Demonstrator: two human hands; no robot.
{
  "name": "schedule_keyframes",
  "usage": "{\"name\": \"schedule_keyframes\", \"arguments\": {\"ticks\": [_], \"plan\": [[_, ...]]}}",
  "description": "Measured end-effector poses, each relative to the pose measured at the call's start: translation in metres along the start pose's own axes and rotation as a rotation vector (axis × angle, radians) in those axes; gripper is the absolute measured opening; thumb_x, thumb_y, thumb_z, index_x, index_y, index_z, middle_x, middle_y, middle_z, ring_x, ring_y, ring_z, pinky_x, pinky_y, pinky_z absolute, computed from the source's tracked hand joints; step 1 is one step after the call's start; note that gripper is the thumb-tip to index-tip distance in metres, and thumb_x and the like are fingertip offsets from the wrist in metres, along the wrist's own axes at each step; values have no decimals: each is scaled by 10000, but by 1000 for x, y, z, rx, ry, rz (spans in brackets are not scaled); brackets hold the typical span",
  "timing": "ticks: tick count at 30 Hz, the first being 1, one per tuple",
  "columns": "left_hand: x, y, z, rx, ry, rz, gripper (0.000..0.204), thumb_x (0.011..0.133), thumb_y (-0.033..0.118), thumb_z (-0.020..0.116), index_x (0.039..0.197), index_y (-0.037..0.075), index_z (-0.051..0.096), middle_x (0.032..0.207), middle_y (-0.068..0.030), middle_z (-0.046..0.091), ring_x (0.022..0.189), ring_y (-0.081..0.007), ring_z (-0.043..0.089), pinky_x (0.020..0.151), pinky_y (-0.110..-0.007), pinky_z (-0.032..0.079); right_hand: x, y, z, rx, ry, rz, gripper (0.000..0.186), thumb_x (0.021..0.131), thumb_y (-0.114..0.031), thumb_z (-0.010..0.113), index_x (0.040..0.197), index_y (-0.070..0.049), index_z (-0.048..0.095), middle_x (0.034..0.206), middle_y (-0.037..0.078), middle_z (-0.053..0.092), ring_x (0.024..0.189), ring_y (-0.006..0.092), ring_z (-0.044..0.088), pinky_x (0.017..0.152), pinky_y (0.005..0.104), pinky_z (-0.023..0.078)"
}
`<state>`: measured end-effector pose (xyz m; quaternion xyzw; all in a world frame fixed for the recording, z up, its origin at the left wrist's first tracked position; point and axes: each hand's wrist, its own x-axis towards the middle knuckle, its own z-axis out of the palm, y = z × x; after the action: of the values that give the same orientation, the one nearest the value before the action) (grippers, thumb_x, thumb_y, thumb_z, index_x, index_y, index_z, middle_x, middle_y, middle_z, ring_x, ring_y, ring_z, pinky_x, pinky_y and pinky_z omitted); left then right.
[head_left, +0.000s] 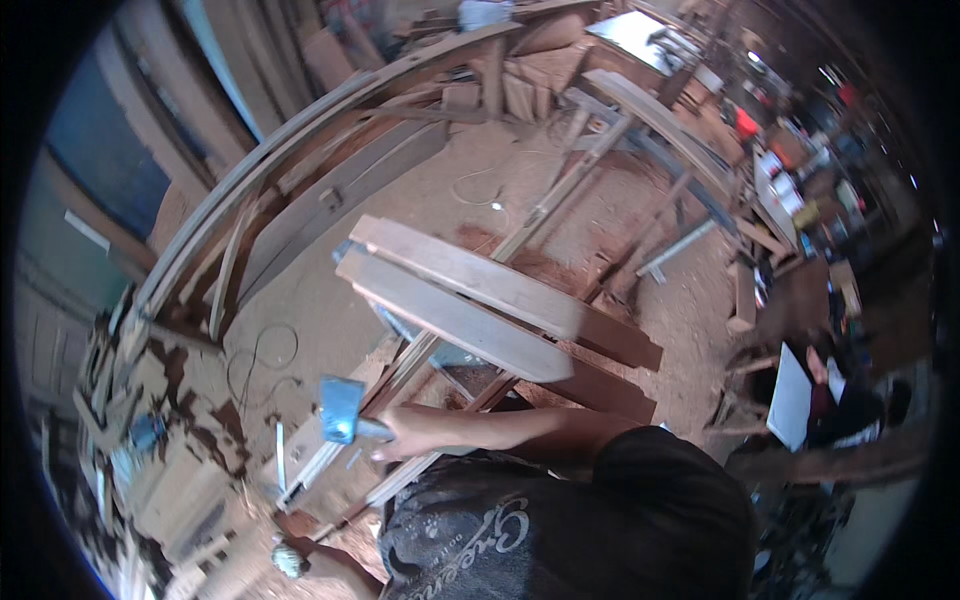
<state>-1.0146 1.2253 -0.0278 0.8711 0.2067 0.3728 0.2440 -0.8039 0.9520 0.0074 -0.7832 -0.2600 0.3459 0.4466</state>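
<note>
My right forearm reaches across to the left, and my right hand (396, 432) is closed around the short handle of a blue, broad-headed tool (342, 410). Its exact kind is not clear. Low at the left is my left hand (300, 555), beside a pale, rounded, patterned thing (289, 561); whether that is held or worn I cannot make out, and the fingers are not clear. Beyond my right arm, two long shaped wooden boards, a nearer one (450, 315) and a farther one (480, 275), lie side by side across wooden rails (415, 355).
A long curved timber rail (300, 125) bounds the left and far side. A trestle-like wooden frame (660, 130) stands far right, near a cluttered bench (785, 215). Wood offcuts (175, 500) lie at lower left. A cable (262, 355) runs over the dusty floor.
</note>
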Motion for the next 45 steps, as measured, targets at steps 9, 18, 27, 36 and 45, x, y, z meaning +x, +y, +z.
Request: {"name": "schedule_keyframes", "arguments": {"ticks": [9, 18, 27, 36, 45], "plan": [[88, 26, -1, 25, -833, -141, 305, 722, 183, 879, 758, -12, 648, 723, -146, 645, 645, -251, 621, 602, -373, 490, -114, 66, 1, -458, 553, 40, 410, 851, -278, 667, 1141, 8, 626, 1165, 261, 629, 1125, 406, 600, 990, 474, 467], [67, -13, -25, 36, -1245, 240, 197, 747, 305, 814, 764, 126, 733, 727, -183, 688, 654, -391, 687, 562, -472, 538, -144, 80, 80, -18, 764, 352, 602, 749, -273, 727, 1277, -17, 593, 1194, 238, 616, 1132, 424, 589, 1004, 465, 483], [65, -61, -8, 148, -1307, 546, 120, 725, 176, 757, 842, 157, 776, 781, -145, 723, 734, -353, 714, 665, -437, 557, -223, 88, 149, -207, 996, 610, 563, 722, -296, 804, 1211, -51, 671, 1082, 227, 653, 1012, 423, 640, 897, 482, 532], [73, -55, 12, 318, -1391, 652, 264, 807, 356, 751, 974, 153, 772, 860, -164, 731, 804, -364, 714, 701, -450, 571, -298, 157, 147, -346, 707, 836, 548, 839, -441, 718, 1200, -34, 658, 1205, 218, 638, 1124, 406, 617, 941, 488, 525], [62, 84, 11, 47, -1326, 550, 181, 756, 219, 803, 932, 199, 765, 808, -158, 715, 771, -380, 701, 671, -457, 556, -310, 188, 167, -407, 825, 742, 466, 927, -466, 628, 1318, -211, 633, 1374, 133, 582, 1237, 376, 547, 1056, 496, 435]]}}
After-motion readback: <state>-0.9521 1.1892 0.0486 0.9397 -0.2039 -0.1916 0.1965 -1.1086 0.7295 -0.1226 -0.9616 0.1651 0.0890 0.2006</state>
